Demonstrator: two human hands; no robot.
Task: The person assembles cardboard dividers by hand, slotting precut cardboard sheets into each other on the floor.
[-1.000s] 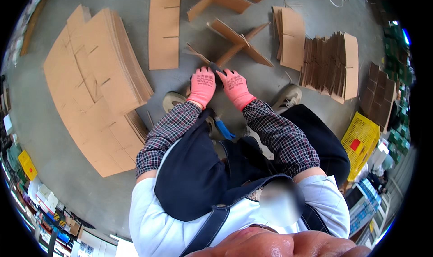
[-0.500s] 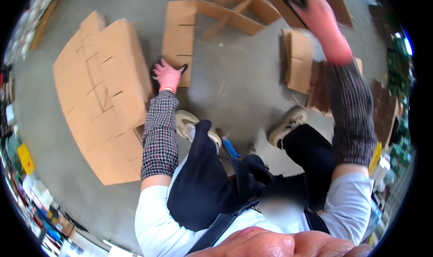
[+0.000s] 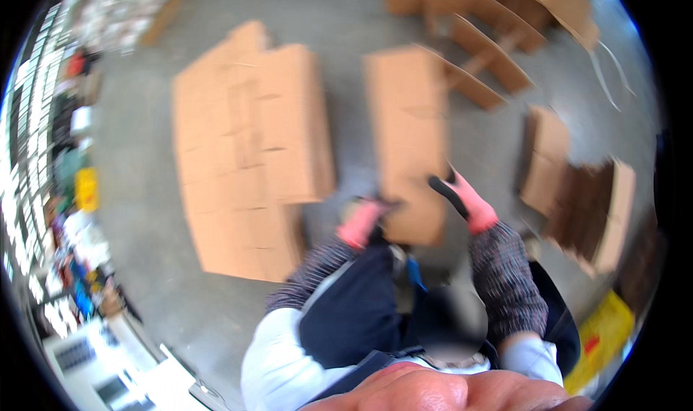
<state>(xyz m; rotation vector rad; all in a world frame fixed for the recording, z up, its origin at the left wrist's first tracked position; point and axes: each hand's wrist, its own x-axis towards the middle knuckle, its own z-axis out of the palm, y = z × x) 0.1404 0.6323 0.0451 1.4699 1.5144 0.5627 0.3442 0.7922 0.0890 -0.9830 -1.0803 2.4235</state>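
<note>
A long, creased brown cardboard panel (image 3: 409, 129) extends away from me, its near end close to my knees. My left hand (image 3: 362, 222), in a pink glove with a black palm, grips its near left edge; motion blurs the fingers. Just off the right edge is my right hand (image 3: 469, 200), gloved alike, with thumb and fingers apart and nothing in them. A thick stack of flat cardboard sheets (image 3: 234, 158) lies to the left of the panel. The blue-handled tool (image 3: 415, 272) by my legs is partly hidden.
Slotted cardboard dividers (image 3: 491, 50) stand at the far right. Nearer on the right sit folded cardboard pieces (image 3: 546, 158) and a bundle of brown cardboard (image 3: 585, 209). A yellow object (image 3: 599, 339) is at the lower right. Assorted goods line the left rim.
The panel has come nearer to me with my left hand at its edge. My right hand has come back from the far dividers to the panel's right side. The view has shifted.
</note>
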